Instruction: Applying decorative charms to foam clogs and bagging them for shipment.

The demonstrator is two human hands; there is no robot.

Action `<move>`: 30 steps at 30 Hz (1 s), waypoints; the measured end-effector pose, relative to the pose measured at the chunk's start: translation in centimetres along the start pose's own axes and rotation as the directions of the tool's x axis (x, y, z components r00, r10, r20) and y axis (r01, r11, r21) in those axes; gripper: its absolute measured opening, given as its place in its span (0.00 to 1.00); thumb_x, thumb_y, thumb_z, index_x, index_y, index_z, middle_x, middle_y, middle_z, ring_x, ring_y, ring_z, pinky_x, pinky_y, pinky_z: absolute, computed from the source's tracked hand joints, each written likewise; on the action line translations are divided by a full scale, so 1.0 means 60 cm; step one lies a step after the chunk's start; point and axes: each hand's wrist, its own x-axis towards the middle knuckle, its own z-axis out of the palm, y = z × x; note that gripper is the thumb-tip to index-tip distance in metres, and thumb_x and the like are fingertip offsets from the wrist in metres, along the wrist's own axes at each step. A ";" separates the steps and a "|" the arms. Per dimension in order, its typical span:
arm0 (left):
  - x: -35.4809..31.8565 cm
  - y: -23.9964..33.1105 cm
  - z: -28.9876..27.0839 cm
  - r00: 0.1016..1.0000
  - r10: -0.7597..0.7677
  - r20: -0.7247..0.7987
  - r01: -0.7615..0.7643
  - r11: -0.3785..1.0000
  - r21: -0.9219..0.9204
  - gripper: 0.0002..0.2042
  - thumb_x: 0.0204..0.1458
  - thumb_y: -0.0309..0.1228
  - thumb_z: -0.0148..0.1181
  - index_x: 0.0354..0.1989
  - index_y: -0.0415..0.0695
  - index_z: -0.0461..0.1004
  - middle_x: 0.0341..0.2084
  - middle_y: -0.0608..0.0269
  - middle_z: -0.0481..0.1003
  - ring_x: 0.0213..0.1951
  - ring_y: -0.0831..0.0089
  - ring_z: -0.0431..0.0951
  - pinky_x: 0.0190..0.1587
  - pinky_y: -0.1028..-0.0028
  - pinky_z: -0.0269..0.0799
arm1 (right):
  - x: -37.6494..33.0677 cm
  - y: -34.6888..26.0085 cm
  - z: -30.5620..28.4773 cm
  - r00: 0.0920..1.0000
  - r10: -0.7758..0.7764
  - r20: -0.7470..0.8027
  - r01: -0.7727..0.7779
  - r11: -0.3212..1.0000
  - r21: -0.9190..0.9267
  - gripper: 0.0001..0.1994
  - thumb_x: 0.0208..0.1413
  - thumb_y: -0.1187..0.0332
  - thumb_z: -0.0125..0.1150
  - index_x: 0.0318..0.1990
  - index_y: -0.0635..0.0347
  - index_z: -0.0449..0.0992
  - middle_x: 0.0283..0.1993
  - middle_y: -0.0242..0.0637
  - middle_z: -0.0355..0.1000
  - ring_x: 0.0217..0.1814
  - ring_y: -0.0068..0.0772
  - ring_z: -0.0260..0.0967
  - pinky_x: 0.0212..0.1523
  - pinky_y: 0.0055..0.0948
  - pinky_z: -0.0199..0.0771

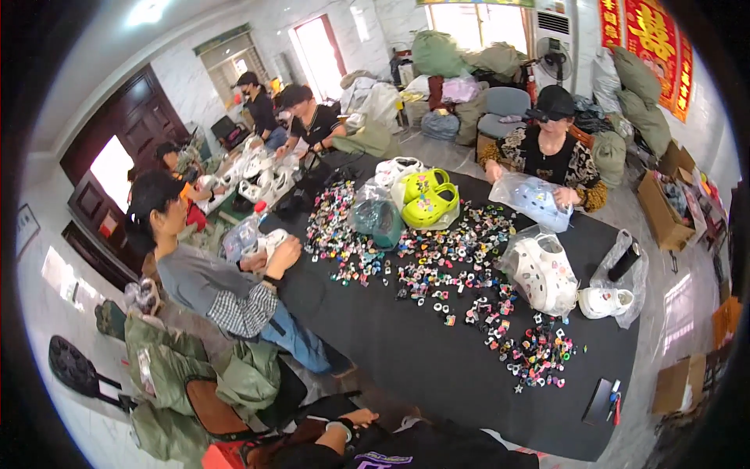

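Observation:
My left hand [361, 418], with a light band on its wrist, is low in the picture by the near edge of the black-covered table [375, 328]. Its fingers look curled together, and what they hold, if anything, is hidden. I cannot see my right hand. Many small colourful shoe charms [457, 270] are strewn over the table, with a denser heap of charms [539, 352] on the near right. Beyond them sit lime-green clogs [430, 205] with charms on them. White clogs [541, 273] in a clear bag lie on the right, near another white clog [605, 302].
At the left a standing person [211, 258] holds a white shoe; across the table another person [551, 148] handles a bagged bluish shoe [535, 199]. A dark phone [598, 401] and pens lie near right. Green sacks [168, 359] and a chair [215, 406] are at lower left.

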 end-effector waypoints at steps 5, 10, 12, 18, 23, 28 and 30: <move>0.010 0.029 0.049 0.982 -0.079 -0.169 0.087 0.995 0.040 0.23 0.55 0.53 0.48 0.30 0.41 0.71 0.19 0.66 0.68 0.18 0.75 0.64 0.16 0.73 0.56 | 0.024 0.031 -0.026 0.999 -0.003 0.037 0.005 0.998 -0.069 0.14 0.51 0.66 0.58 0.45 0.59 0.73 0.44 0.47 0.72 0.47 0.46 0.69 0.51 0.37 0.65; -0.003 0.006 0.083 0.969 -0.009 -0.247 0.010 1.000 0.004 0.23 0.55 0.51 0.48 0.32 0.39 0.72 0.21 0.65 0.70 0.21 0.74 0.67 0.17 0.73 0.59 | 0.032 0.068 -0.027 0.996 0.000 0.085 0.008 0.996 -0.091 0.14 0.50 0.65 0.59 0.44 0.59 0.74 0.42 0.47 0.72 0.46 0.46 0.70 0.50 0.37 0.66; -0.004 -0.001 0.073 0.975 -0.019 -0.222 0.030 0.998 0.048 0.23 0.55 0.51 0.48 0.34 0.40 0.73 0.22 0.65 0.71 0.22 0.74 0.69 0.18 0.73 0.61 | 0.025 0.089 -0.017 0.994 0.012 0.106 -0.002 0.996 -0.092 0.14 0.49 0.65 0.59 0.44 0.59 0.74 0.42 0.47 0.73 0.46 0.46 0.70 0.49 0.37 0.66; -0.046 -0.035 0.043 0.946 -0.089 -0.312 0.059 0.993 -0.105 0.23 0.54 0.52 0.50 0.43 0.44 0.71 0.34 0.66 0.72 0.35 0.74 0.72 0.32 0.69 0.66 | 0.014 0.123 0.056 0.993 0.031 0.115 -0.027 0.999 -0.042 0.14 0.48 0.65 0.59 0.43 0.58 0.75 0.41 0.47 0.73 0.44 0.46 0.71 0.48 0.38 0.68; -0.083 -0.065 0.030 0.910 -0.164 -0.382 0.109 0.981 -0.162 0.22 0.53 0.52 0.51 0.43 0.45 0.74 0.37 0.64 0.75 0.37 0.72 0.75 0.33 0.69 0.68 | 0.048 0.109 0.107 0.995 0.017 0.096 -0.016 1.000 -0.009 0.14 0.47 0.65 0.60 0.42 0.58 0.76 0.39 0.48 0.74 0.43 0.46 0.72 0.47 0.38 0.69; -0.088 -0.118 0.042 0.906 -0.230 -0.355 0.128 0.949 -0.287 0.24 0.53 0.52 0.51 0.47 0.44 0.72 0.42 0.62 0.74 0.41 0.69 0.76 0.37 0.65 0.69 | 0.116 0.073 0.149 0.996 -0.035 0.079 0.034 0.999 0.012 0.14 0.46 0.64 0.60 0.41 0.58 0.77 0.38 0.48 0.74 0.41 0.47 0.72 0.45 0.38 0.70; -0.085 -0.116 0.043 0.906 -0.247 -0.344 0.132 0.937 -0.323 0.25 0.53 0.52 0.51 0.49 0.44 0.70 0.44 0.61 0.74 0.44 0.67 0.75 0.41 0.65 0.69 | 0.136 0.063 0.172 0.997 -0.044 0.062 0.042 0.999 0.025 0.15 0.46 0.64 0.60 0.41 0.58 0.77 0.38 0.48 0.75 0.41 0.47 0.73 0.45 0.39 0.70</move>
